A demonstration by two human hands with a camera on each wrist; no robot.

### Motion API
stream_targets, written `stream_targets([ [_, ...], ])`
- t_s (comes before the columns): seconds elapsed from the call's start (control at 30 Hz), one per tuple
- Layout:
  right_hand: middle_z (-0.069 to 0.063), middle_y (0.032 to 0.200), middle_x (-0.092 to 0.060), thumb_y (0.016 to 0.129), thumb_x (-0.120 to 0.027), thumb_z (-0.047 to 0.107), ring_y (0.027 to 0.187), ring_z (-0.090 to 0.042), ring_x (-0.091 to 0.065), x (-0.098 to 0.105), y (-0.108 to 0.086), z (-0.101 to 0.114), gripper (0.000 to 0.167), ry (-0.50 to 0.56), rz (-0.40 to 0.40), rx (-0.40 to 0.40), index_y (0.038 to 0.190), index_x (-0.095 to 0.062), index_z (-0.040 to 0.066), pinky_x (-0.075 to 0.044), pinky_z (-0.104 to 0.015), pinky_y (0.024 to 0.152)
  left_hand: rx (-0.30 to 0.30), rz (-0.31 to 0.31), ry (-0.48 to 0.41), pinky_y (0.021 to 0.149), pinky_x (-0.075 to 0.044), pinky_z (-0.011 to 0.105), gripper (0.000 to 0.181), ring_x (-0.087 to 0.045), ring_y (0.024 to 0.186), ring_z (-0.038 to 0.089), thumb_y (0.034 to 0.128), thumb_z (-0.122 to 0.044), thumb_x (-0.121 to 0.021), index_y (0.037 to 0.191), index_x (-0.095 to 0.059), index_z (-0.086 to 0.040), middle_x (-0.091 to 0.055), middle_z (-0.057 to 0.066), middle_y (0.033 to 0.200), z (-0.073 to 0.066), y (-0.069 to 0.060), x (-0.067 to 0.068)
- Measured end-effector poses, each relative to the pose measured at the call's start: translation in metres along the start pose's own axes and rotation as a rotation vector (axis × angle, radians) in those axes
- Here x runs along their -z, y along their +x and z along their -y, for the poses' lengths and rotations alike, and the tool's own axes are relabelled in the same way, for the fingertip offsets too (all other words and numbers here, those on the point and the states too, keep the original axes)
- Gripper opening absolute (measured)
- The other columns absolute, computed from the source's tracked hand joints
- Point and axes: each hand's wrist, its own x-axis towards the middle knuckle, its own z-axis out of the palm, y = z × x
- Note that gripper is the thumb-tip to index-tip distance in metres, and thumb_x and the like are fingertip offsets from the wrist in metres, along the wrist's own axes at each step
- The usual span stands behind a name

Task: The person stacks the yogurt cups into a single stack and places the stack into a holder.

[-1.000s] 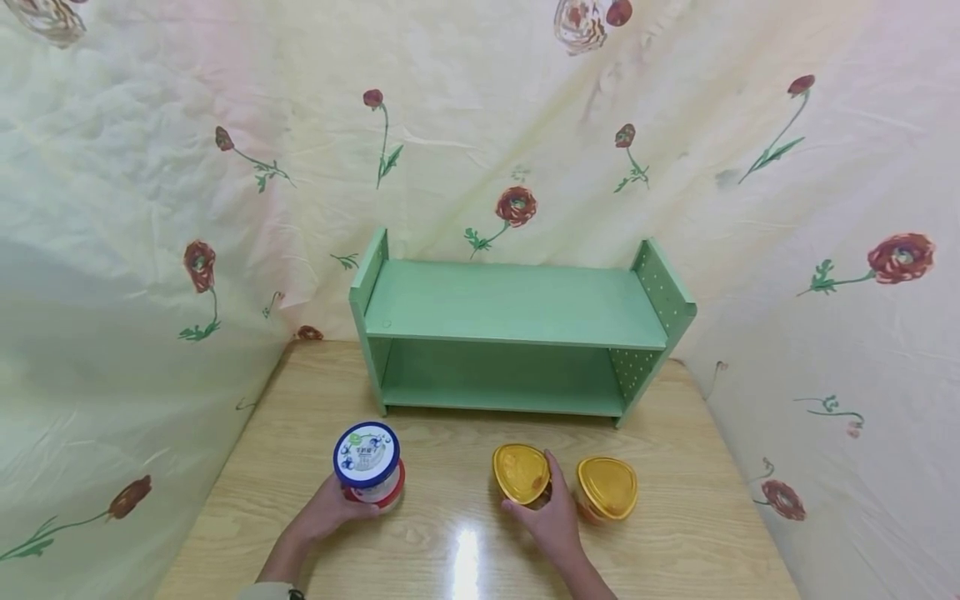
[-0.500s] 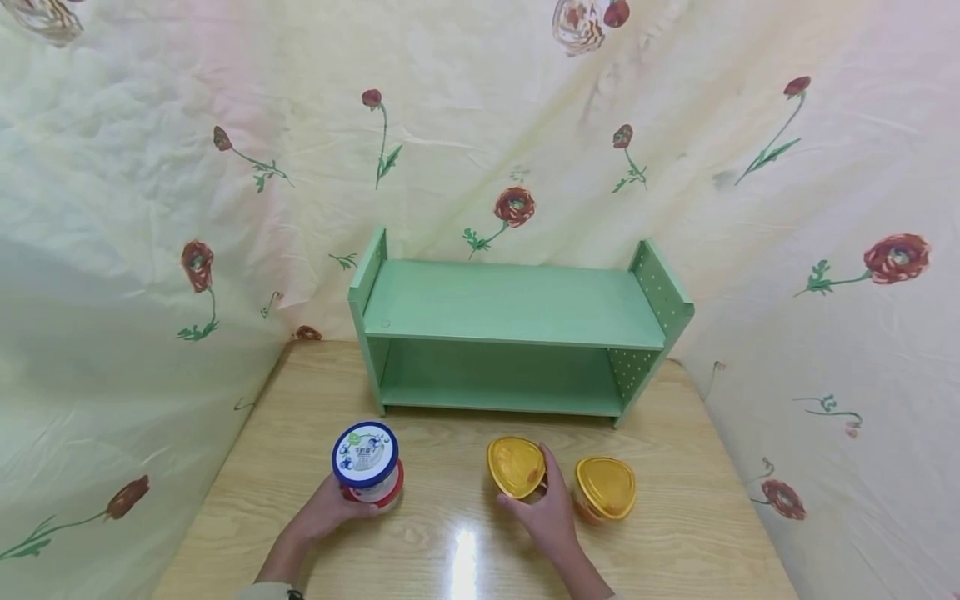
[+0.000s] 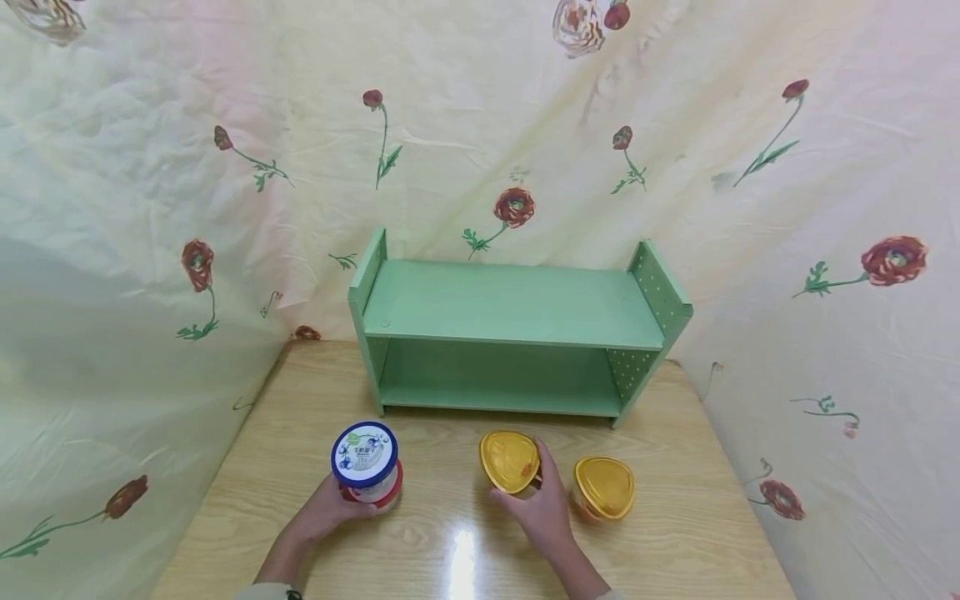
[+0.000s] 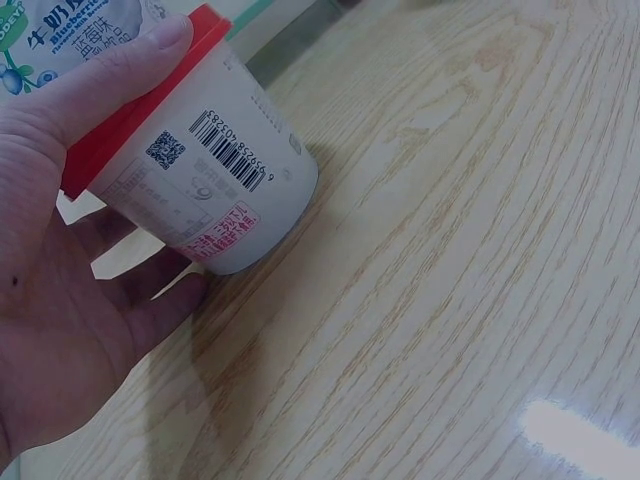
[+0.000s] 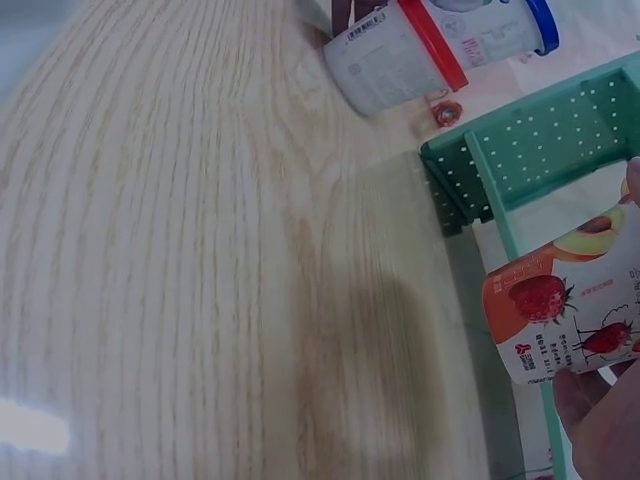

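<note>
Gold-lidded, one fruit-printed cup (image 3: 509,461) is gripped in the right hand (image 3: 543,510), stretched forward over the wooden table (image 3: 441,483); a second gold-lidded cup (image 3: 604,488) is stood to the right. At left, one blue-lidded tub (image 3: 365,455) is stacked on one red-lidded tub (image 3: 391,494) clasped by the left hand (image 3: 333,506). One green two-tier shelf (image 3: 513,304) is set far behind.

Upper tub lid (image 3: 364,452) is showing blue-rimmed white, lower tub lid (image 5: 437,48) red — cup lids (image 3: 510,461) showing gold, shelf (image 3: 510,304) green, backdrop (image 3: 450,125) red-flowered cream.
</note>
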Motion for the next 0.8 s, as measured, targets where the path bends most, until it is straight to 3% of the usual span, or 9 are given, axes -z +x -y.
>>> stream_targets([
  [0.33,-0.01,0.146,-0.05,0.064,-0.097,0.018,0.121,-0.026,-0.055,-0.002,0.002,0.006,0.111,0.01,-0.013,0.038,0.155,-0.034,0.011,-0.051,-0.042,0.097,0.002,-0.007,0.001,0.117,-0.023,0.061,0.107,-0.033,0.143,0.043,0.0718,-0.014,-0.092,0.156,-0.026,-0.007,-0.04,0.022,0.154,0.002,-0.001,0.001],
  [0.8,-0.009,0.142,-0.052,0.065,-0.097,0.023,0.117,-0.024,-0.057,-0.004,0.005,0.023,0.11,0.001,-0.009,0.126,0.155,-0.036,0.009,-0.052,-0.032,0.094,-0.006,-0.003,0.001,0.117,-0.023,0.062,0.107,-0.033,0.143,0.044,0.0712,-0.013,-0.092,0.156,-0.026,-0.007,-0.04,0.021,0.154,0.002,0.0,0.001],
])
